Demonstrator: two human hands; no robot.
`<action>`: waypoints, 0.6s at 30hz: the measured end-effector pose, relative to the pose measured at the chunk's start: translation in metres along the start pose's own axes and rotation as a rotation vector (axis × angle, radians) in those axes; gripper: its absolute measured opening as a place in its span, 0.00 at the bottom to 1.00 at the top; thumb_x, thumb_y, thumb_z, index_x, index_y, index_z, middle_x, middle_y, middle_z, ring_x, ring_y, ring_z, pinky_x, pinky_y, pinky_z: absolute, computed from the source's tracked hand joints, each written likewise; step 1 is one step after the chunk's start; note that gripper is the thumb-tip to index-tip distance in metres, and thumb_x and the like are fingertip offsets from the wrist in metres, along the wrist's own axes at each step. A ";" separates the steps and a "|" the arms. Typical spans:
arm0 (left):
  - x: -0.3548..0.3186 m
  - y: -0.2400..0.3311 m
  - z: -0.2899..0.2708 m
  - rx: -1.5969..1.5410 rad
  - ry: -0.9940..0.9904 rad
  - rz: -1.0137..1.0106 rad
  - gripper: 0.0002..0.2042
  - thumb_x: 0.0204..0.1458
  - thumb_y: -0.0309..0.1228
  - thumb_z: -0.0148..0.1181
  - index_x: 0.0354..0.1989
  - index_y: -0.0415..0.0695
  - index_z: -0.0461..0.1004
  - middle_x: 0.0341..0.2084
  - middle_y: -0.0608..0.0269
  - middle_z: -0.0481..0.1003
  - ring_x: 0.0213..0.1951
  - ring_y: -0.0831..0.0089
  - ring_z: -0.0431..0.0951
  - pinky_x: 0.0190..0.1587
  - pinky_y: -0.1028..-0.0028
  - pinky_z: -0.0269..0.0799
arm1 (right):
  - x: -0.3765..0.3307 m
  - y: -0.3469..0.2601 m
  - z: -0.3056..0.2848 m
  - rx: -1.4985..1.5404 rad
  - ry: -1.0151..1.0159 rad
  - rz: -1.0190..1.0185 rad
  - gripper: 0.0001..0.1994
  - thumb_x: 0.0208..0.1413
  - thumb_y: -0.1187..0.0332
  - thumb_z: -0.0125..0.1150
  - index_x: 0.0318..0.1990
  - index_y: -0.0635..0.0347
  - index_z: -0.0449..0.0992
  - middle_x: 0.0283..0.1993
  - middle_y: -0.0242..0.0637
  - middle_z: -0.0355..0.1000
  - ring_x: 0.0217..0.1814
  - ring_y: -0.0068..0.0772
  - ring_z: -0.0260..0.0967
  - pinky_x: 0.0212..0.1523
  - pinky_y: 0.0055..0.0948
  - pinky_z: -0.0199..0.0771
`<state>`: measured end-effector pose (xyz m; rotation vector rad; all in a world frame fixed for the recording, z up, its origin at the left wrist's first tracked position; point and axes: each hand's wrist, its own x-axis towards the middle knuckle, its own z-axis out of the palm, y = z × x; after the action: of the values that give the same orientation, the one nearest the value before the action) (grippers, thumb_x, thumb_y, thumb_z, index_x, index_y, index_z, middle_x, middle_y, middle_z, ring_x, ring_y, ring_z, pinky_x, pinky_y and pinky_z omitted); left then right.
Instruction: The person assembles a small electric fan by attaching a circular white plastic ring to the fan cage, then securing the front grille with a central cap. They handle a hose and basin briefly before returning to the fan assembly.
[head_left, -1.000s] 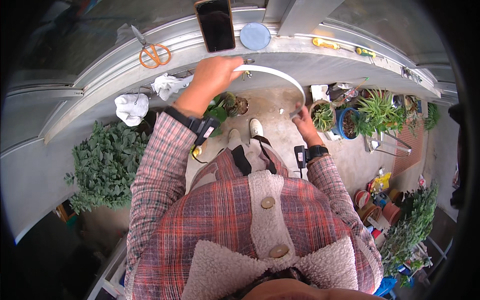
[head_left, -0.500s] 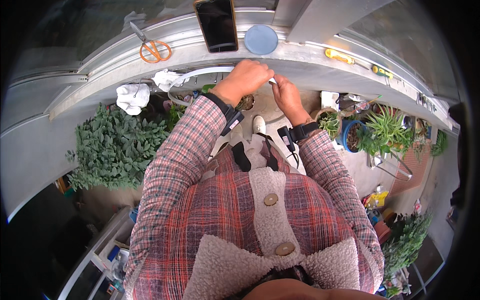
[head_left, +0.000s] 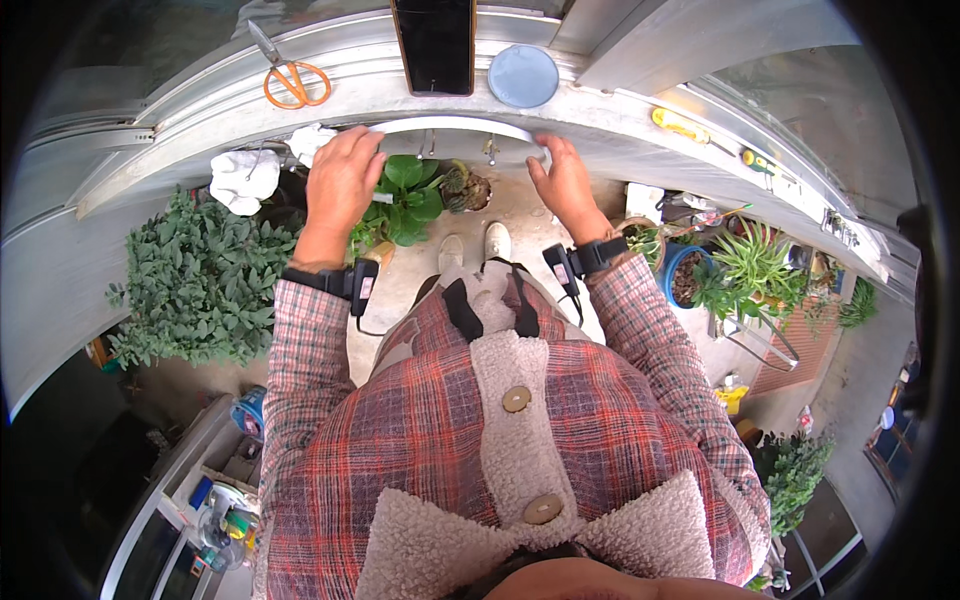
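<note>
Left hand (head_left: 343, 175) — closed over the left end of the white strip (head_left: 450, 126) | right hand (head_left: 562, 180) — gripping its right end | strip at upper centre, along the ledge (head_left: 620, 105) edge | scissors (head_left: 290, 78) upper left, phone (head_left: 433, 45) and blue lid (head_left: 523, 76) above.
</note>
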<state>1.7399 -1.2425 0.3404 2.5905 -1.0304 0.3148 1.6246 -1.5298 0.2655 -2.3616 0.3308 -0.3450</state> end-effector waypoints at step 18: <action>-0.171 -0.093 0.125 -0.388 -0.084 -0.956 0.30 0.47 0.33 0.69 0.58 0.38 0.65 0.44 0.53 0.74 0.38 0.73 0.77 0.37 0.74 0.74 | -0.040 -0.017 -0.036 0.328 -0.170 -0.121 0.07 0.51 0.82 0.57 0.36 0.61 0.75 0.33 0.38 0.73 0.33 0.31 0.72 0.35 0.26 0.72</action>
<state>1.6925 -1.1211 0.1497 2.4087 0.1921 -0.2180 1.5778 -1.5273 0.2969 -2.0741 0.0450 -0.2325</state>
